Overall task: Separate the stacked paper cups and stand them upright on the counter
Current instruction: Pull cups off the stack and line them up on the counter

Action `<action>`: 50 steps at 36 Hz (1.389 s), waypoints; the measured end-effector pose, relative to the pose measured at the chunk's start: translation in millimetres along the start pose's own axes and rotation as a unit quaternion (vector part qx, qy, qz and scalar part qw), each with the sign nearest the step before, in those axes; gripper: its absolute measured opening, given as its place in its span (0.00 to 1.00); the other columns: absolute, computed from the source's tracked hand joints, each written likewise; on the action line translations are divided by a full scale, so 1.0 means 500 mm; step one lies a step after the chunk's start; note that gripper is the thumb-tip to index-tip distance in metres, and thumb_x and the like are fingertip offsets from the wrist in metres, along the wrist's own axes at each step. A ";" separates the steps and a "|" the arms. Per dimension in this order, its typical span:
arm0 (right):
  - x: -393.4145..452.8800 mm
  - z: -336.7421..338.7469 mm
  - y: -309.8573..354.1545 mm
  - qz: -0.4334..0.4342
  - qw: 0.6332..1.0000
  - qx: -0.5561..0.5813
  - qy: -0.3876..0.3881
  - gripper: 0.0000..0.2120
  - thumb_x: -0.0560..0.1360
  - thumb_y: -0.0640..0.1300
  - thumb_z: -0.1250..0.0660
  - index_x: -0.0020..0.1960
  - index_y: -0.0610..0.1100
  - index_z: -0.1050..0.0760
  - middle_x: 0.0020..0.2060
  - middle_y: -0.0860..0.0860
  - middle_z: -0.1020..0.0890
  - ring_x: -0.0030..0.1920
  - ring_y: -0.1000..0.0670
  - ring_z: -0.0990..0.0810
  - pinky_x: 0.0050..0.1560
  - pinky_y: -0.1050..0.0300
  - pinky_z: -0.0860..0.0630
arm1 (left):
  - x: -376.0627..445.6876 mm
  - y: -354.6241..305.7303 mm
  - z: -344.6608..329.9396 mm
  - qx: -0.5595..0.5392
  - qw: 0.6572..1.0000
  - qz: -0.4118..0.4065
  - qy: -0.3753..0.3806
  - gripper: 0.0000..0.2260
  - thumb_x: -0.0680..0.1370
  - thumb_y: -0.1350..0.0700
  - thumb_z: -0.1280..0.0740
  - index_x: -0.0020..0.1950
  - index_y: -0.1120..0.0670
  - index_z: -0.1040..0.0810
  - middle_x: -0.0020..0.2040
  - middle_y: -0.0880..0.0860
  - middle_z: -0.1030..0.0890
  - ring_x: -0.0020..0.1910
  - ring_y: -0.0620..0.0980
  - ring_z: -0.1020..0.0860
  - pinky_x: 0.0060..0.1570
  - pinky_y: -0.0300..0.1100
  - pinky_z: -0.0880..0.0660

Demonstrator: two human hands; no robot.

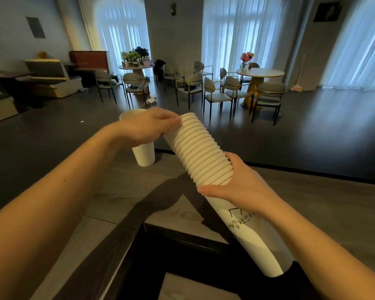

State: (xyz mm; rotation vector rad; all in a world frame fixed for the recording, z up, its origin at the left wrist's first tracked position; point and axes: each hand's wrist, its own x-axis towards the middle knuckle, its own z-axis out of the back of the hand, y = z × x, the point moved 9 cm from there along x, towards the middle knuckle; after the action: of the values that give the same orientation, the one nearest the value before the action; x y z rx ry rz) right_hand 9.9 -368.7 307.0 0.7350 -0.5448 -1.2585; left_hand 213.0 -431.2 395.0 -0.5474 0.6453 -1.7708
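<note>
A long stack of white paper cups (200,151) slants above the grey counter (126,191), rims pointing up and away, its base low at the right with black handwriting on the bottom cup. My right hand (236,187) grips the stack around its middle. My left hand (147,126) pinches the rim of the top cup at the stack's far end. One single white cup (144,153) stands upright on the counter near the far edge, partly hidden behind my left hand.
A dark sink-like recess (182,267) opens in the counter in front of me, holding a pale sheet (188,289). Beyond the counter's far edge lies a dark floor with round tables (260,73), chairs and flowers, well away from my hands.
</note>
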 end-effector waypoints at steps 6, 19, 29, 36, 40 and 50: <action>-0.033 0.021 0.006 0.029 1.000 -0.010 0.006 0.48 0.64 0.61 0.20 0.76 0.58 0.42 0.51 0.67 0.29 0.49 0.65 0.29 0.42 0.68 0.33 | -0.032 -0.029 -0.005 -0.102 0.994 0.042 -0.012 0.08 0.76 0.51 0.31 0.52 0.51 0.15 0.52 0.51 0.15 0.56 0.52 0.19 0.63 0.53 0.26; -0.085 0.098 -0.097 -0.032 0.999 -0.038 0.009 0.48 0.62 0.63 0.20 0.74 0.57 0.41 0.52 0.63 0.27 0.53 0.57 0.26 0.48 0.58 0.26 | -0.046 -0.050 0.102 0.086 0.949 0.004 -0.304 0.08 0.77 0.51 0.30 0.53 0.53 0.20 0.46 0.49 0.20 0.45 0.49 0.21 0.42 0.42 0.26; -0.032 0.096 -0.087 -0.024 0.999 -0.033 -0.007 0.49 0.63 0.61 0.20 0.76 0.56 0.42 0.55 0.60 0.28 0.56 0.55 0.26 0.46 0.59 0.28 | 0.052 -0.002 -0.037 0.297 0.925 -0.053 -0.231 0.05 0.75 0.56 0.29 0.49 0.56 0.20 0.40 0.56 0.20 0.39 0.56 0.21 0.39 0.54 0.22; 0.004 0.084 -0.075 -0.015 1.000 -0.019 -0.010 0.48 0.63 0.61 0.20 0.76 0.55 0.42 0.57 0.59 0.27 0.57 0.55 0.26 0.50 0.58 0.27 | 0.082 0.014 -0.025 0.322 0.919 -0.051 -0.222 0.08 0.76 0.56 0.30 0.53 0.57 0.21 0.44 0.58 0.19 0.43 0.58 0.21 0.38 0.51 0.24; 0.005 0.083 -0.077 -0.012 1.000 -0.020 -0.011 0.48 0.64 0.61 0.20 0.76 0.55 0.42 0.56 0.59 0.28 0.57 0.55 0.27 0.45 0.62 0.29 | 0.086 0.018 -0.024 0.312 0.929 -0.033 -0.195 0.12 0.76 0.56 0.30 0.59 0.57 0.22 0.50 0.58 0.18 0.47 0.58 0.20 0.44 0.51 0.23; -0.041 0.106 -0.070 0.012 0.999 -0.025 -0.022 0.47 0.65 0.59 0.20 0.76 0.55 0.41 0.53 0.63 0.29 0.53 0.59 0.28 0.43 0.65 0.31 | -0.004 -0.143 -0.109 -0.065 0.998 -0.007 -0.021 0.13 0.82 0.44 0.43 0.51 0.43 0.19 0.50 0.44 0.18 0.54 0.44 0.21 0.61 0.45 0.27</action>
State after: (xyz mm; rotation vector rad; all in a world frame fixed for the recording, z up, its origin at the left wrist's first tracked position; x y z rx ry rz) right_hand -56.1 -363.7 316.1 0.6579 -0.5541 -1.2641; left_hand 127.4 -404.2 402.4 -0.6785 0.7328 -1.7328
